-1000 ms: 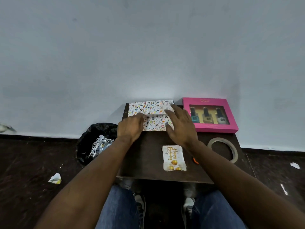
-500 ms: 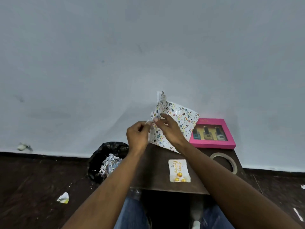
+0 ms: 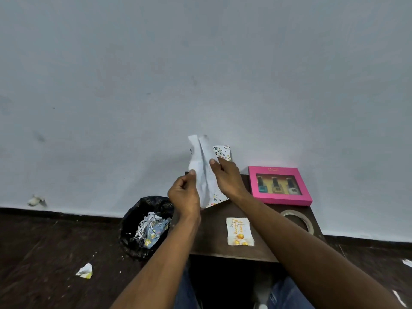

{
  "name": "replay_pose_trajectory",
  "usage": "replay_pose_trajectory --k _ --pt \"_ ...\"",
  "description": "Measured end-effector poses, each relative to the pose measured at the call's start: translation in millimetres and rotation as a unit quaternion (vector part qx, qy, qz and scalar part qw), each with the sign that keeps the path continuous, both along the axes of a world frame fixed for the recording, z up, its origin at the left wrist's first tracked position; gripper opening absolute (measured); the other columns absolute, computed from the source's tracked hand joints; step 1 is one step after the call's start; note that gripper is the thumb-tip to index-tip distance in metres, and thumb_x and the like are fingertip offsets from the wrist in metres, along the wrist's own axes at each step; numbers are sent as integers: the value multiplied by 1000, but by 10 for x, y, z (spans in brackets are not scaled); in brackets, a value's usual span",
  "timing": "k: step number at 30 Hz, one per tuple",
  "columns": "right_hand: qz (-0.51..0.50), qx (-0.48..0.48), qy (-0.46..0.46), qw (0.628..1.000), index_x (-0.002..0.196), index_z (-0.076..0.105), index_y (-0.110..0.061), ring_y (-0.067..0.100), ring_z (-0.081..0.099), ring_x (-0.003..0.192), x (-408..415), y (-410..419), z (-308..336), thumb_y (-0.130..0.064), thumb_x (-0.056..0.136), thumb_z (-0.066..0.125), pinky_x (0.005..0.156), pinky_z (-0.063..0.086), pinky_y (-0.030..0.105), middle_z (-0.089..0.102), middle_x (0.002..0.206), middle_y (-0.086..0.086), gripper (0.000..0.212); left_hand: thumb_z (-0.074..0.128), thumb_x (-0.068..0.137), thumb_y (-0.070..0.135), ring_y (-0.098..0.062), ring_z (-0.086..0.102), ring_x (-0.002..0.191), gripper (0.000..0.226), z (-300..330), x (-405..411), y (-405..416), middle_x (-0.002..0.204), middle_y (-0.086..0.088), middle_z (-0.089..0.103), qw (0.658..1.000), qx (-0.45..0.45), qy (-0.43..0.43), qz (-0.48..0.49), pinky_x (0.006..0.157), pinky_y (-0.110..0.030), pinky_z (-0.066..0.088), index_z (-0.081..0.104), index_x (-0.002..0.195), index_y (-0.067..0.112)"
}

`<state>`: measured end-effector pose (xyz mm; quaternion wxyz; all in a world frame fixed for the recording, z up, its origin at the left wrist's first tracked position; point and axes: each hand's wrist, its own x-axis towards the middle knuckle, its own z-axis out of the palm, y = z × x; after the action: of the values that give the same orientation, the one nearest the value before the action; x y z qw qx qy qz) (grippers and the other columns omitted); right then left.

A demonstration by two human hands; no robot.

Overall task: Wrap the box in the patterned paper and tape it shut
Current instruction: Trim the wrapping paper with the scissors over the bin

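Observation:
The folded patterned paper (image 3: pixel 203 172) is held upright above the back of the small dark table (image 3: pixel 214 244), its white underside facing me and the printed side showing at its right and lower edges. My left hand (image 3: pixel 185 194) pinches its left edge. My right hand (image 3: pixel 227 175) pinches its right fold, thumb on the white side. The pink box (image 3: pixel 279 186), with three small bottles behind a window, lies flat at the table's back right, apart from both hands. A roll of clear tape (image 3: pixel 297 219) lies in front of the box.
A birthday card (image 3: pixel 239 231) lies flat near the table's front edge. A black-lined bin (image 3: pixel 145 226) with paper scraps stands on the floor left of the table. Crumpled scraps (image 3: pixel 84 270) dot the dark floor. A pale wall rises directly behind.
The paper lay flat under both hands a second ago. Both hands have lifted it off the table and are spreading its folds, so the white underside now faces me.

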<state>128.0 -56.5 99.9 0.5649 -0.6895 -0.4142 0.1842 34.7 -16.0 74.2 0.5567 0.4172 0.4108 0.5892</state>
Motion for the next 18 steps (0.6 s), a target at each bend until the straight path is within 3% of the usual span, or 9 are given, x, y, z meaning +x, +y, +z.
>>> replay_pose_trajectory --k 3,7,10,13,16,18 --pt "-35 44 8 998 81 59 -4 17 52 68 68 -46 -64 -27 105 46 65 37 32 60 72 12 35 64 94 15 4 49 51 23 -22 -32 44 61 5 55 995 -8 -11 102 55 -12 41 63 71 15" --pt "-74 133 63 986 81 60 -10 8 53 69 60 -234 -157 -19 105 48 64 40 28 60 71 -3 29 62 93 13 -2 49 55 8 -173 -171 58 66 4 52 985 -73 1 157 57 -14 43 61 96 6" --pt "-65 149 94 982 86 62 -6 10 57 74 47 -412 -359 -14 104 47 70 45 27 61 77 2 25 66 91 13 -14 61 77 18 -329 -289 38 84 0 63 986 -148 -55 59 72 -33 53 58 107 9" --pt "-47 137 123 982 100 67 -17 19 66 91 4 -585 -535 -12 104 46 80 51 31 70 97 13 22 68 90 19 -22 67 92 14 -426 -393 82 100 -4 69 965 -246 -46 -78 68 -37 57 63 103 15" --pt "-89 140 141 976 105 67 -18 5 66 96 -13 -724 -600 -7 104 45 82 53 22 70 103 12 24 65 91 9 -26 66 87 19 -491 -458 110 105 -10 66 956 -281 -6 -79 60 -34 56 58 109 8" --pt "-149 147 171 963 111 65 -9 15 65 106 3 -776 -673 -8 104 46 90 54 35 69 108 14 21 62 92 6 -26 66 84 18 -532 -481 89 106 -12 66 961 -271 -19 -46 56 -29 57 58 109 6"
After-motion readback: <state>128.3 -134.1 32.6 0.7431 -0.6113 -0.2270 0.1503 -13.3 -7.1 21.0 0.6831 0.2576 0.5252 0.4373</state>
